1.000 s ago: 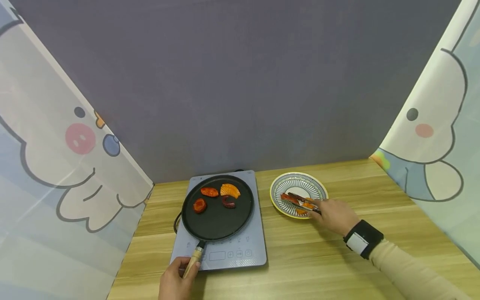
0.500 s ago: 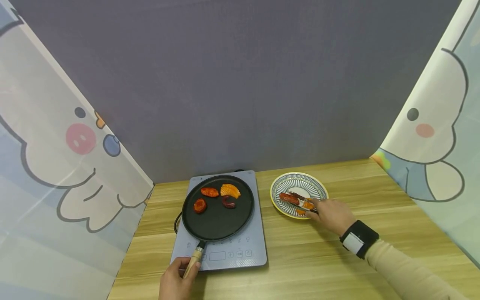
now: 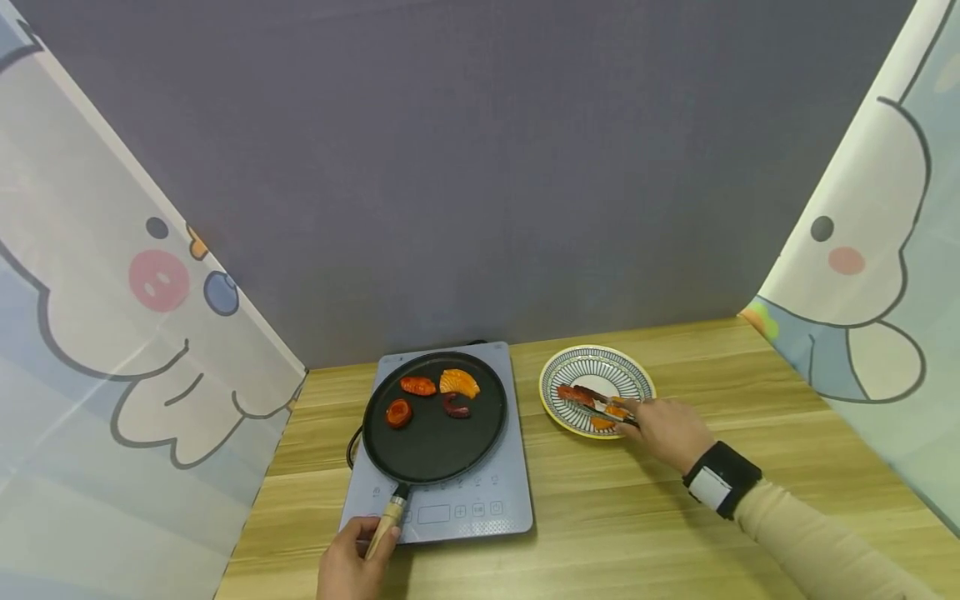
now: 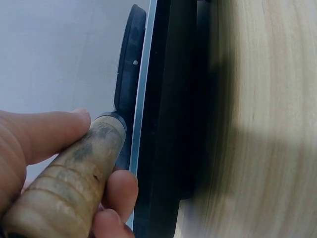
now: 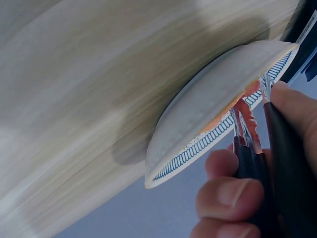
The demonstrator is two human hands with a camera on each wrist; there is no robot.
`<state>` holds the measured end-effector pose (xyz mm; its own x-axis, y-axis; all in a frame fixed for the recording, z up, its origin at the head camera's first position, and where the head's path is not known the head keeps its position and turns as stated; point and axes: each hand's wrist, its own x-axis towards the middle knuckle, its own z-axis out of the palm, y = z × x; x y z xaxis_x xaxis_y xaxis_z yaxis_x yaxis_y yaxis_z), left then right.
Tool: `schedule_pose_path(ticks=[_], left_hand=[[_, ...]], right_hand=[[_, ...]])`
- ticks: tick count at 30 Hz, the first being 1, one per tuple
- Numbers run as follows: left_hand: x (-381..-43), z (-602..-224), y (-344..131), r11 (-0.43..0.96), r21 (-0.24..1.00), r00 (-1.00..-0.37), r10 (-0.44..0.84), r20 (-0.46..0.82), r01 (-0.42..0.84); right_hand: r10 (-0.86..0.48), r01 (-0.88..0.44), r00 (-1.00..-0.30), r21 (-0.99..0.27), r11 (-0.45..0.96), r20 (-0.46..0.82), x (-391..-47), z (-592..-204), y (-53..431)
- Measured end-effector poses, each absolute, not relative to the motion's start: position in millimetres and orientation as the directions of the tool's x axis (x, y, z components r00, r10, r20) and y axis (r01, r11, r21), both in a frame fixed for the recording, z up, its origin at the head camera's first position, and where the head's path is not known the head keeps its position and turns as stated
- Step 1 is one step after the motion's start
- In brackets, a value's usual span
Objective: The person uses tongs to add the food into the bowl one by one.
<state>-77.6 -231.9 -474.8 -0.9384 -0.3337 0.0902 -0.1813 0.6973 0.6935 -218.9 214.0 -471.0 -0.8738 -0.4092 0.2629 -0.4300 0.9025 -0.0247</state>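
My left hand (image 3: 352, 562) grips the wooden handle (image 4: 62, 186) of a flat black frying pan (image 3: 431, 454), thumb on one side and fingers on the other. In the pan lie an orange-red piece of food (image 3: 417, 386), an orange fan-shaped slice (image 3: 459, 383), a round red piece (image 3: 398, 412) and a dark red curled piece (image 3: 455, 408). My right hand (image 3: 671, 429) holds tongs (image 5: 285, 158) with black handles and metal tips over a patterned plate (image 3: 558, 363). The tips are at a reddish-brown piece of food (image 3: 573, 394); orange pieces (image 3: 602, 423) lie beside it.
The pan sits on a grey induction cooker (image 3: 517, 500) with a cord at its left. The plate stands right of it on the wooden table (image 3: 600, 533). A grey partition (image 3: 480, 183) closes the back, with cartoon-printed panels (image 3: 97, 292) on both sides.
My right hand has shifted slightly to the left over the plate, and the tongs have moved a little around the reddish-brown piece. The left hand and the pan stay in place.
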Motion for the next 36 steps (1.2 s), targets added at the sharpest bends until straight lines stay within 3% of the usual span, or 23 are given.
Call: schedule_pose_path(ticks=[36], left_hand=[[-77.7, -475.5, -231.9, 0.701, 0.685, -0.940, -0.334, 0.074, -0.196]], right_hand=[[-0.399, -0.435, -0.869, -0.069, 0.898, 0.292, -220.6, -474.4, 211.1]])
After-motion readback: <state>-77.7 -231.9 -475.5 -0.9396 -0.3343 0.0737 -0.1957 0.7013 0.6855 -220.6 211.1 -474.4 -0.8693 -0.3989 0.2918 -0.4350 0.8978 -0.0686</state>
